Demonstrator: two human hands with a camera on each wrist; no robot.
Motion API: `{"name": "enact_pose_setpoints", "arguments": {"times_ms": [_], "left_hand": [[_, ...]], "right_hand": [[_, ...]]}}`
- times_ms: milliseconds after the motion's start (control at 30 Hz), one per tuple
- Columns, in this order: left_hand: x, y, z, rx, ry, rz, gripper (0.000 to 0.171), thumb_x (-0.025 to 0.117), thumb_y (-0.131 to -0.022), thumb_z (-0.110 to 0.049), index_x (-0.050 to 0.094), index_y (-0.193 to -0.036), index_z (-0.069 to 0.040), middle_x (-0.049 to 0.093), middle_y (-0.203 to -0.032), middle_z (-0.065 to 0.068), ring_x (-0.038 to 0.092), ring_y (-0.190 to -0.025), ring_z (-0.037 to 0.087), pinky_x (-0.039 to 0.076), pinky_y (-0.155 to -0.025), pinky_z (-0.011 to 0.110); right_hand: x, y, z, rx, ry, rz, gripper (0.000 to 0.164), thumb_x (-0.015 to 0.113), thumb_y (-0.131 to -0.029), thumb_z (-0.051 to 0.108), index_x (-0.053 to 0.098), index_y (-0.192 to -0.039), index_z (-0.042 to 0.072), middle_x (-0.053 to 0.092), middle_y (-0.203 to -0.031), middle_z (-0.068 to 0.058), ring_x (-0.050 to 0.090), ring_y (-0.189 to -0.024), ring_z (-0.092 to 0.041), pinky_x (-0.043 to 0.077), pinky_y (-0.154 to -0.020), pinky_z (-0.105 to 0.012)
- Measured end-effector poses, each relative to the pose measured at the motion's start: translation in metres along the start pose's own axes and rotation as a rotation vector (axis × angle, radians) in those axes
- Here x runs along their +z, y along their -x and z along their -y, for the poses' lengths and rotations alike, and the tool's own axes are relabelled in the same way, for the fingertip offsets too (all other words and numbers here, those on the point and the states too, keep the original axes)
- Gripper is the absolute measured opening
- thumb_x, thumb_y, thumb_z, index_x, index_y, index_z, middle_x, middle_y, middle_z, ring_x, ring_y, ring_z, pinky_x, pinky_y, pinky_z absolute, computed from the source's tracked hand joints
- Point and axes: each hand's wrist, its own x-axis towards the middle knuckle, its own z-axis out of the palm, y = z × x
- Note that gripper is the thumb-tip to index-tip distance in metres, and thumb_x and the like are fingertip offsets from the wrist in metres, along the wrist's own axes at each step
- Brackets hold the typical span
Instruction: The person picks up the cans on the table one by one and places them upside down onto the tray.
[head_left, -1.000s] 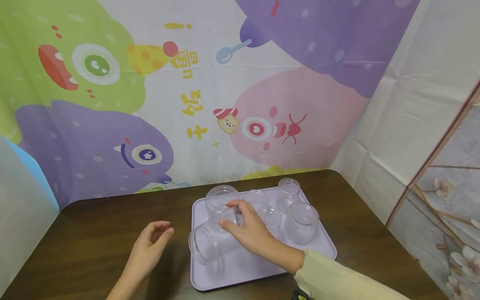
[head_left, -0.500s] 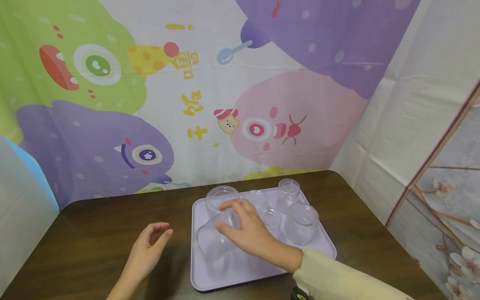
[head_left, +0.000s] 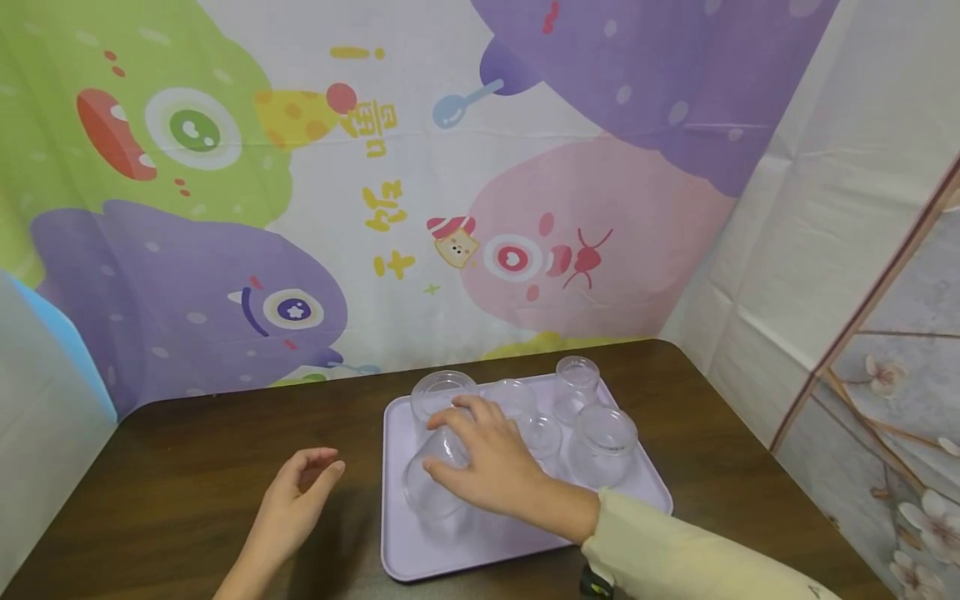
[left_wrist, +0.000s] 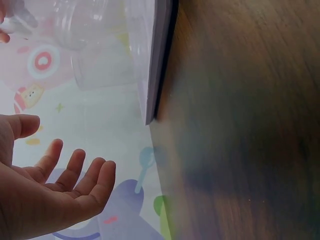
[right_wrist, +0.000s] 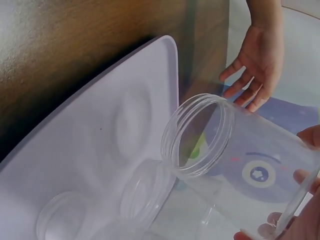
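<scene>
My right hand grips a clear plastic jar near its base, over the front left of a pale purple tray. The jar leans, its ridged mouth pointing down toward the tray; in the right wrist view its mouth lies clear of the tray surface. Fingers and thumb spread around its base end, seen through the clear wall. My left hand hovers left of the tray, fingers loosely bent and holding nothing. In the left wrist view the left hand faces palm up with fingers apart.
Several other clear jars stand on the tray: a wide one at the back left, a narrow one at the back right, a squat one at the right. Dark wooden table surrounds it, with a cartoon-print cloth behind.
The jar in my right hand has turned from lying nearly sideways to a steeper, mouth-down tilt, its mouth swinging right and down. My left hand has hardly moved.
</scene>
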Motion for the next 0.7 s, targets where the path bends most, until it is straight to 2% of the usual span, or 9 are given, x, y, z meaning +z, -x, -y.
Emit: {"name": "enact_pose_setpoints", "arguments": {"times_ms": [333, 700], "left_hand": [[0.0002, 0.0012, 0.0002, -0.004, -0.003, -0.001, 0.039, 0.050, -0.096, -0.037, 0.055, -0.120, -0.007, 0.058, -0.122, 0.014, 0.057, -0.113, 0.028, 0.044, -0.089, 0.043], [0.0010, -0.0005, 0.0018, 0.011, -0.028, -0.001, 0.037, 0.051, -0.096, -0.035, 0.056, -0.118, -0.006, 0.055, -0.119, 0.014, 0.057, -0.110, 0.027, 0.044, -0.090, 0.044]], "right_hand": [[0.0021, -0.0013, -0.0029, -0.058, 0.113, 0.004, 0.034, 0.064, -0.079, 0.042, 0.058, -0.111, 0.029, 0.050, -0.128, -0.006, 0.048, -0.118, -0.024, 0.040, -0.082, -0.039], [0.0067, -0.0040, -0.0071, -0.053, 0.192, 0.098, 0.033, 0.062, -0.081, 0.043, 0.057, -0.111, 0.031, 0.049, -0.131, -0.007, 0.046, -0.120, -0.024, 0.038, -0.082, -0.039]]}}
